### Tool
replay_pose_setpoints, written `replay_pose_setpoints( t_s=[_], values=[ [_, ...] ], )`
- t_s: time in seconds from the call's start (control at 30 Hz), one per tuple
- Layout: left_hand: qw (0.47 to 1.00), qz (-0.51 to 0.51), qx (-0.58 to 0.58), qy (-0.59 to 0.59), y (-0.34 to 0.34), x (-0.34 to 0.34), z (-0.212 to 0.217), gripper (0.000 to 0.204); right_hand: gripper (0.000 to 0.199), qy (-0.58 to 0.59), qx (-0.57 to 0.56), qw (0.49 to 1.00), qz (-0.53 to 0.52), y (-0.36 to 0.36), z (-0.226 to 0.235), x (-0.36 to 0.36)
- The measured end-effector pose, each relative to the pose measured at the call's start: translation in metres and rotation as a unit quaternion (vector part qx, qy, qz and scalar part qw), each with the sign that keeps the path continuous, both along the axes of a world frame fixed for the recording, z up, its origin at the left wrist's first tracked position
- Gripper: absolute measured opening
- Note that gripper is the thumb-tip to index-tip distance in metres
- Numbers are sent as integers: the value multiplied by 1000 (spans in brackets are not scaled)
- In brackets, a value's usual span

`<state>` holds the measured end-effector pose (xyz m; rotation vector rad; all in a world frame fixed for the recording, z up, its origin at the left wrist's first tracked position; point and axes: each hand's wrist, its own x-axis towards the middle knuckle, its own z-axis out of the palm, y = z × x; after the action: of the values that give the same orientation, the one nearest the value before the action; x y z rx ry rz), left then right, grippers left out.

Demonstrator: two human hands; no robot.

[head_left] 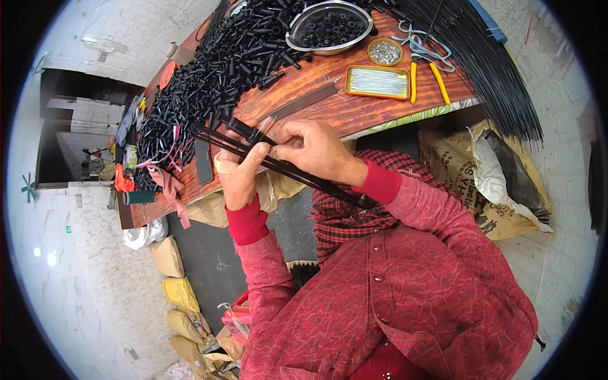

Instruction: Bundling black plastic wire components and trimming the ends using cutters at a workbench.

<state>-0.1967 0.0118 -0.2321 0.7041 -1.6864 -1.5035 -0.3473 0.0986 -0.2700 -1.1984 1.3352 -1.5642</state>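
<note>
Both closed: left hand (237, 177) and right hand (313, 149) gripping black rods (297, 174) just above the worktop (354, 114) edge.

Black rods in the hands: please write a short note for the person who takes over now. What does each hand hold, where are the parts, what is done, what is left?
Left hand: closed around a bundle of black rods, a plaster on one finger.
Right hand: pinches the same bundle from above, near its upper end.
Parts: pile of black tubes on the wooden table; metal bowl with small black pieces; gold tray with thin pins; round tin; more long rods fanned at the table's right.
Done: some rods gathered in the hands.
Left: the tube pile and the fanned rods appear untouched.
</note>
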Motion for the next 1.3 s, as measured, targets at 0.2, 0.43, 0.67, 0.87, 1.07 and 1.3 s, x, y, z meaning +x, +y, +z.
replay_pose_setpoints(
  t_s=[0.2, 0.43, 0.67, 0.87, 1.07, 1.3],
  values=[
    [999, -10, 35, -27, -15, 10, 0, 46, 15, -85, -20, 995, 53, -13, -17, 0],
    [990, -35, 92, 106, -20, 9, -18, 57, 20, -131, 28, 985, 110, -26, -24, -6],
    [984, -51, 129, 115, -18, -7, -12, 53, 25, 16, 50, 995, -80, -20, 3, 6],
    [989, -28, 116, 82, -11, -12, -15, 48, 21, -53, 22, 997, -54, -25, -26, 5],
    [998, 19, 60, 23, -3, -15, -9, 50, 25, -212, 24, 974, 76, -31, -37, -9],
    [998, 28, 49, 3, -6, -14, -9, 49, 38, -97, 67, 985, 130, -25, -14, -32]
  ],
)
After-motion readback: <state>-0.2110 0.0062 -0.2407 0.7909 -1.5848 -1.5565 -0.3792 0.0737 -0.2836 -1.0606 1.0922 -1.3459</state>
